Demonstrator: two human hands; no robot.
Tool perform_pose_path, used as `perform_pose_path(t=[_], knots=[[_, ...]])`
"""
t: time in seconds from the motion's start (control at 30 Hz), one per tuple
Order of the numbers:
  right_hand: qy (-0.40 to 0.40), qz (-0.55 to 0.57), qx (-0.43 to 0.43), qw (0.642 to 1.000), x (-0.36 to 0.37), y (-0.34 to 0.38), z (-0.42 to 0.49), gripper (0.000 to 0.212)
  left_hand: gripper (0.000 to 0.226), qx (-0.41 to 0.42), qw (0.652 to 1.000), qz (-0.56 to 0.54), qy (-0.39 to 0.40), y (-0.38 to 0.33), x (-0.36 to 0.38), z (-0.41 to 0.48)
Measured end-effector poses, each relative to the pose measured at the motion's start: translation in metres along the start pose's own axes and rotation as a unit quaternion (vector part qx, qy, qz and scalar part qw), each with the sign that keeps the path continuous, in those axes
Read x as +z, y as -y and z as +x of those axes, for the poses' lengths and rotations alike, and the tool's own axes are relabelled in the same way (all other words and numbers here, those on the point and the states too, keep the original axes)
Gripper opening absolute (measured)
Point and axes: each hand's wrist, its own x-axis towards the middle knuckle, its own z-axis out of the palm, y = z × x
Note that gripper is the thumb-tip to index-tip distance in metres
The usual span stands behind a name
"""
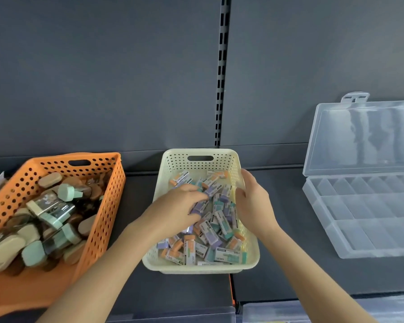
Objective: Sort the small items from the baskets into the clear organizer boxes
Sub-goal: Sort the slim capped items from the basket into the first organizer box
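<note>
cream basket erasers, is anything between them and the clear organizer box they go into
Nothing visible blocks the erasers. The organizer box stands right of the cream basket with its lid open and compartments exposed; only bare shelf lies between. The right hand rests at the basket's right wall, on that side.

Both bare forearms reach forward from the lower edge and draw together toward the middle. The left hand (177, 207) lies palm down, its fingers (191, 190) curled over and gripping a purple eraser (200, 205). The right hand (254, 203) stands on edge, palm facing the left hand, with its fingers straight, close together and pointing away from the body.
</note>
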Motion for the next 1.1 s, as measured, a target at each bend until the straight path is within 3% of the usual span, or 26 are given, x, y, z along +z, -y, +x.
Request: perform_pose_path(t=[0.27, 0.4, 0.47, 0.57, 0.73, 0.8, 0.97, 1.1], knots=[[-0.01, 0.001, 0.021, 1.0, -0.001, 0.005, -0.003, 0.04, 0.037, 0.005, 0.996, 0.093, 0.0, 0.002, 0.001, -0.017], [-0.071, -0.193, -0.148, 0.967, -0.004, 0.013, -0.022, 0.045, 0.033, 0.009, 0.994, 0.105, -0.015, 0.001, 0.002, -0.017], [-0.006, -0.227, -0.184, 0.956, -0.002, 0.017, -0.028, 0.046, 0.033, 0.022, 0.994, 0.105, -0.018, 0.0, 0.003, -0.019], [0.119, -0.294, -0.154, 0.936, 0.002, 0.024, -0.032, 0.047, 0.027, 0.022, 0.994, 0.107, -0.022, -0.001, 0.002, -0.021], [0.187, -0.468, -0.158, 0.849, 0.012, 0.033, -0.035, 0.038, 0.012, 0.001, 0.985, 0.168, -0.028, -0.008, -0.001, -0.024], [0.189, -0.488, -0.162, 0.837, 0.014, 0.035, -0.037, 0.038, 0.014, -0.003, 0.982, 0.185, -0.026, -0.011, -0.001, -0.026], [0.156, -0.383, -0.143, 0.899, 0.012, 0.035, -0.035, 0.029, 0.017, -0.011, 0.975, 0.218, -0.046, -0.012, -0.001, -0.028], [0.075, -0.238, -0.095, 0.964, 0.007, 0.041, -0.036, 0.023, 0.026, -0.041, 0.973, 0.225, -0.015, -0.019, -0.008, -0.022]])
